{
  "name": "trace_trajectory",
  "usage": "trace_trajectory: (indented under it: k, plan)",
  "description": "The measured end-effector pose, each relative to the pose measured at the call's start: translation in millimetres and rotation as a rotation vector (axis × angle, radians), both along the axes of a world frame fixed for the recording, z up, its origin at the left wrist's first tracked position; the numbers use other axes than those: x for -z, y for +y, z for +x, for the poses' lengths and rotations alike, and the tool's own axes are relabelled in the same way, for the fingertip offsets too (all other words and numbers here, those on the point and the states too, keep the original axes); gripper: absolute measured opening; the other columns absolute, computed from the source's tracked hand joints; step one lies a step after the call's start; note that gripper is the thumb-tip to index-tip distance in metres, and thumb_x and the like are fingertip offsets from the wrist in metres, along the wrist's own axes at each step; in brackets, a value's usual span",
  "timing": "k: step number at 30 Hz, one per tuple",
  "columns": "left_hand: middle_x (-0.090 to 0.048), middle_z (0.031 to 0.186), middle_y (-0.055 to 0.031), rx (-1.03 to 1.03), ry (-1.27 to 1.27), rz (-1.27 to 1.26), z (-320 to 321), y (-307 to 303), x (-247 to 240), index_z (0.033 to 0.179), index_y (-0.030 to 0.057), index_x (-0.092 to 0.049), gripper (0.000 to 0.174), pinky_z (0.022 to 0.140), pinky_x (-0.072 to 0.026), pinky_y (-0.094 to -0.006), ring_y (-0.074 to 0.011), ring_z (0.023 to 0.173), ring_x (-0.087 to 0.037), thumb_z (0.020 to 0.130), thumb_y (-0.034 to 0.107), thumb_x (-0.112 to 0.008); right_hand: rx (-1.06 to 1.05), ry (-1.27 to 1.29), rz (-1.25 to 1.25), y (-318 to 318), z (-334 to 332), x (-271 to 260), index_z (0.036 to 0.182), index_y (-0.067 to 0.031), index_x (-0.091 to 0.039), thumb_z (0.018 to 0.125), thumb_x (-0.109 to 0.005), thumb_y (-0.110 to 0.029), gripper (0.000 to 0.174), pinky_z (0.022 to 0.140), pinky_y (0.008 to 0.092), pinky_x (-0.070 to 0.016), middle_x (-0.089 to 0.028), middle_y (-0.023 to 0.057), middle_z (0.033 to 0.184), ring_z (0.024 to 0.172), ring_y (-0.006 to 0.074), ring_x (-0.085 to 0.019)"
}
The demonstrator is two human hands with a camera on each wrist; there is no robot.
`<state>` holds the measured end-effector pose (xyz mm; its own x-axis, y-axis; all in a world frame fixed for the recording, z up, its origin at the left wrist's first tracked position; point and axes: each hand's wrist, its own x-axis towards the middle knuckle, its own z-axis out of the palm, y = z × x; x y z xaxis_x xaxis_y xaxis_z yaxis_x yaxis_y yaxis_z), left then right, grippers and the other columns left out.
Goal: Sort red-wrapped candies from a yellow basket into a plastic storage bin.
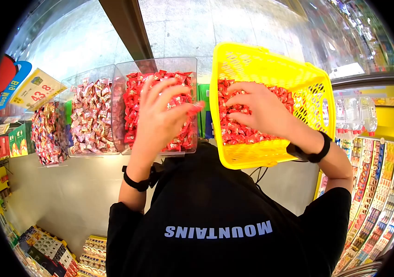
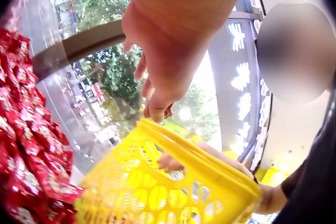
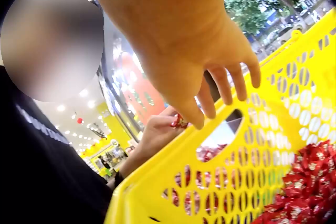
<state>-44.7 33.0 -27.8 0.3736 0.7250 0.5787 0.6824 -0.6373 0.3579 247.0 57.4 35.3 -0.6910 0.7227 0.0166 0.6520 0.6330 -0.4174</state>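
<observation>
Within left hand [image 1: 162, 114], one candy [image 3: 179, 122]

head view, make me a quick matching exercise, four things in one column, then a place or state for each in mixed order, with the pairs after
Column one
1. yellow perforated plastic basket
2. the person's left hand
3. the person's right hand
4. heap of pale pink-and-white wrapped sweets

Column two
A. pinches a single red-wrapped sweet
B. just right of the clear rectangular plastic bin of red-wrapped sweets
C. left of that same bin
D. fingers apart, holding nothing

Pairs: 1-B, 2-A, 3-D, 4-C
</observation>
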Motion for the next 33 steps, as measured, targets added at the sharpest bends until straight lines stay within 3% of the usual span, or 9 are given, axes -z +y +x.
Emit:
trace_trajectory:
  k: [4, 10, 14, 18, 23, 24, 28, 31, 33]
  plan:
    - [-0.070, 0.122, -0.0021, -0.186, 0.072, -0.102, -30, 9, 48, 0.087, 0.0131, -0.082, 0.007, 0.121, -0.0345, -0.0574, -0.0284, 0.131, -0.058, 0.081, 0.017, -0.084, 0.001, -0.352, -0.291, 31, 22, 50, 0.109, -0.0067, -0.078, 0.085, -0.082, -0.026, 0.031, 0.105, 0.0470, -0.0523, -0.069, 0.0149, 0.130, 0.124, 0.0367, -0.064]
    - [-0.069, 0.127, -0.0041, -0.318, 0.228, -0.178, -40, -1, 81, 0.098, 0.0128, -0.081, 0.014, 0.121, -0.0349, -0.0558, -0.0300, 0.133, -0.056, 0.087, 0.021, -0.080, -0.054, -0.577, -0.344, 34, 32, 138, 0.100, -0.0078, -0.079, 0.081, -0.083, -0.031, 0.030, 0.099, 0.0521, -0.0539, -0.068, 0.0155, 0.119, 0.120, 0.0367, -0.065]
    - [-0.070, 0.125, -0.0057, -0.286, 0.075, -0.132, -38, -5, 69, 0.105, 0.0136, -0.080, 0.018, 0.120, -0.0366, -0.0559, -0.0306, 0.129, -0.060, 0.088, 0.018, -0.080, -0.142, -0.492, -0.206, 28, 37, 158, 0.092, -0.0091, -0.080, 0.077, -0.085, -0.028, 0.025, 0.099, 0.0528, -0.0516, -0.068, 0.0137, 0.116, 0.120, 0.0346, -0.065]
    - [-0.070, 0.124, -0.0062, -0.181, -0.037, -0.092, -27, -11, 35, 0.106, 0.0142, -0.080, 0.020, 0.119, -0.0387, -0.0568, -0.0308, 0.127, -0.061, 0.086, 0.015, -0.082, -0.139, -0.532, -0.273, 40, 11, 95, 0.088, -0.0081, -0.080, 0.079, -0.084, -0.026, 0.020, 0.100, 0.0476, -0.0527, -0.070, 0.0103, 0.128, 0.121, 0.0329, -0.064]
    - [-0.067, 0.130, -0.0064, -0.017, -0.129, -0.093, -4, -17, -8, 0.118, 0.0151, -0.077, 0.043, 0.120, -0.0385, -0.0596, -0.0334, 0.132, -0.059, 0.079, 0.027, -0.089, -0.020, -0.075, -0.139, 15, -3, -15, 0.091, -0.0056, -0.078, 0.081, -0.086, -0.016, 0.016, 0.101, 0.0451, -0.0534, -0.069, 0.0100, 0.132, 0.122, 0.0325, -0.065]
    - [-0.066, 0.136, -0.0091, 0.056, -0.111, -0.112, 5, -19, -20, 0.121, 0.0123, -0.077, 0.055, 0.119, -0.0390, -0.0590, -0.0371, 0.133, -0.058, 0.072, 0.030, -0.093, 0.024, 0.019, -0.107, 5, -4, -29, 0.092, -0.0052, -0.077, 0.081, -0.087, -0.013, 0.016, 0.102, 0.0444, -0.0535, -0.069, 0.0104, 0.133, 0.122, 0.0326, -0.065]
    - [-0.067, 0.133, -0.0094, 0.183, -0.157, -0.103, 27, -23, -31, 0.105, 0.0115, -0.080, 0.041, 0.118, -0.0401, -0.0605, -0.0364, 0.134, -0.058, 0.068, 0.023, -0.092, -0.088, 0.392, -0.241, -13, -5, -31, 0.095, -0.0061, -0.078, 0.078, -0.092, -0.010, 0.022, 0.097, 0.0392, -0.0562, -0.069, 0.0138, 0.133, 0.116, 0.0324, -0.070]
    - [-0.068, 0.130, -0.0057, 0.168, -0.089, -0.040, 31, -20, -37, 0.093, 0.0139, -0.081, 0.026, 0.119, -0.0382, -0.0603, -0.0343, 0.132, -0.059, 0.071, 0.022, -0.090, -0.049, 0.430, -0.159, -19, -9, -27, 0.096, -0.0075, -0.078, 0.082, -0.090, -0.013, 0.019, 0.097, 0.0401, -0.0565, -0.069, 0.0128, 0.132, 0.114, 0.0313, -0.070]
    - [-0.068, 0.132, -0.0107, 0.144, -0.108, -0.080, 29, -23, -39, 0.101, 0.0119, -0.082, 0.039, 0.120, -0.0367, -0.0610, -0.0389, 0.134, -0.057, 0.065, 0.022, -0.093, -0.028, 0.435, -0.102, -17, -10, -20, 0.097, -0.0076, -0.079, 0.083, -0.089, -0.015, 0.018, 0.097, 0.0403, -0.0563, -0.069, 0.0123, 0.130, 0.115, 0.0310, -0.069]
